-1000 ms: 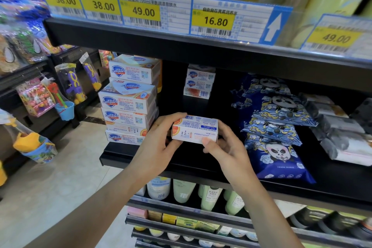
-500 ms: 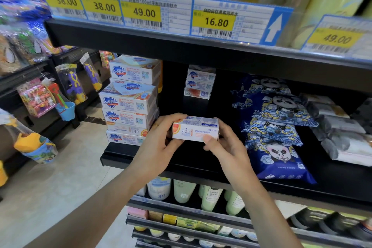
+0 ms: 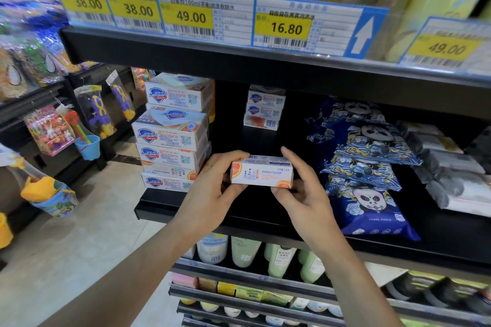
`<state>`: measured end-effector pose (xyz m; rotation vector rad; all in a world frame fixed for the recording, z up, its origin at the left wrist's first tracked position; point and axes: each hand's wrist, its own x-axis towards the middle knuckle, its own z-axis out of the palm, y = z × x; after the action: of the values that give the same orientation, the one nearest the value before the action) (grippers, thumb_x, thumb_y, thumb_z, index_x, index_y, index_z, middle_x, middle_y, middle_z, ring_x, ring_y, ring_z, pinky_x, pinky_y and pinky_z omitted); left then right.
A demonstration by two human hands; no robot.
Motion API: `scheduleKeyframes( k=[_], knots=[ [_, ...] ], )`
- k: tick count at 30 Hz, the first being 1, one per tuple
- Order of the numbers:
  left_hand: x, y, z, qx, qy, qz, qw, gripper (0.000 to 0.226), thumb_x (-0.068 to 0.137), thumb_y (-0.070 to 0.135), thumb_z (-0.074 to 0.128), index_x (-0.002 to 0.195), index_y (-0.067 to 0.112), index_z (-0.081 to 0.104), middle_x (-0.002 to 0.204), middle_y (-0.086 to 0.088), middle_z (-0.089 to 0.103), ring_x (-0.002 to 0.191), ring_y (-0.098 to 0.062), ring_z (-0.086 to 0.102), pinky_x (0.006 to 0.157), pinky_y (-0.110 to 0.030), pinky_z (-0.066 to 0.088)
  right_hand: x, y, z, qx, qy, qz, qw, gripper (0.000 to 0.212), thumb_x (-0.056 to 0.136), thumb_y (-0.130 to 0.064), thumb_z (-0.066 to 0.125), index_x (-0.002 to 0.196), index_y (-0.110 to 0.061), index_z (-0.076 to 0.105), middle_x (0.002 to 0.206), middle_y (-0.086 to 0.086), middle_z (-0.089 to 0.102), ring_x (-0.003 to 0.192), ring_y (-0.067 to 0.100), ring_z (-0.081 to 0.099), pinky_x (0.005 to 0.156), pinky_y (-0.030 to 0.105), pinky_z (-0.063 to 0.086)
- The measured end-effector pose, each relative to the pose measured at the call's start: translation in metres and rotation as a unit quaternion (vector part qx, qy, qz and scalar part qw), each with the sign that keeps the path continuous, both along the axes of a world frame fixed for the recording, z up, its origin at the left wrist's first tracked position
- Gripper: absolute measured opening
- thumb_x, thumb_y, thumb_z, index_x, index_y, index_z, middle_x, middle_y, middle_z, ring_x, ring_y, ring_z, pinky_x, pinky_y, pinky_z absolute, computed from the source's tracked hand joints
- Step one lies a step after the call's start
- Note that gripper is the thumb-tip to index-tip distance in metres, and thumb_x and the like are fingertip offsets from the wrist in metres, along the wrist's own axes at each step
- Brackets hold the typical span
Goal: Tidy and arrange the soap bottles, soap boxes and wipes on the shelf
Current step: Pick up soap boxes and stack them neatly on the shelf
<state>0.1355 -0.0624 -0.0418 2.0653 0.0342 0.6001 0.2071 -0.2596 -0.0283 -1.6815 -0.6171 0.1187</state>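
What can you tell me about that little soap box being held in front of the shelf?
The soap box is a small white cardboard carton with orange citrus pictures at its corners, blue print and a barcode on top. It lies level, long side facing the camera, above the black shelf, pinched between the left hand and right hand.

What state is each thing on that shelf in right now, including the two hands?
Left hand: grip on the left end of the small soap box.
Right hand: grip on its right end.
Small soap box: held above the shelf, lying lengthwise.
Front soap box stack: piled high, edges uneven.
Rear soap boxes: stacked three high.
Panda wipes packs: overlapping in a row, front to back.
Grey wipes packs: overlapping, lying flat.
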Motion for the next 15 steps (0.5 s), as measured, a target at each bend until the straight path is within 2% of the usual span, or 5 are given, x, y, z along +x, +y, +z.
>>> scheduleKeyframes(
  k=[4,8,12,15],
  knots=[
    [0.0008,-0.0002,-0.0016,0.008,0.018,0.003,1.000,0.053,0.100,0.018,0.068,0.141,0.047,0.050,0.135,0.017,0.055,0.117,-0.002,0.061,0.093,-0.019,0.050,-0.0003,-0.0011,-0.0004,-0.004,-0.008,-0.009,1.000,0.058,0.097,-0.006,0.068,0.132,-0.051,0.057,0.136,-0.005,0.062,0.108,0.013,0.064,0.091,0.025,0.055],
    [0.0003,-0.0009,-0.0014,-0.002,0.027,0.007,1.000,0.056,0.102,0.024,0.065,0.146,0.052,0.044,0.136,0.021,0.055,0.114,-0.001,0.062,0.091,-0.020,0.053,0.0004,0.0010,-0.0011,-0.008,0.002,-0.012,1.000,0.050,0.097,-0.011,0.069,0.128,-0.049,0.057,0.131,-0.006,0.065,0.107,0.015,0.065,0.094,0.034,0.056],
    [0.0004,-0.0009,-0.0002,-0.019,0.027,0.004,0.999,0.056,0.104,0.027,0.063,0.150,0.050,0.041,0.133,0.021,0.057,0.106,-0.009,0.067,0.094,-0.036,0.059,0.0013,0.0011,-0.0020,-0.009,0.003,-0.006,1.000,0.041,0.099,-0.018,0.069,0.126,-0.045,0.058,0.126,-0.007,0.067,0.100,0.017,0.065,0.095,0.042,0.056],
    [-0.0002,-0.0013,0.0003,-0.013,0.033,0.007,0.999,0.055,0.104,0.031,0.061,0.149,0.052,0.039,0.133,0.020,0.059,0.105,-0.010,0.068,0.094,-0.040,0.059,0.0013,0.0003,-0.0029,-0.009,0.000,-0.004,1.000,0.038,0.099,-0.021,0.069,0.127,-0.045,0.058,0.125,-0.008,0.066,0.102,0.019,0.066,0.098,0.047,0.055]
  ],
)
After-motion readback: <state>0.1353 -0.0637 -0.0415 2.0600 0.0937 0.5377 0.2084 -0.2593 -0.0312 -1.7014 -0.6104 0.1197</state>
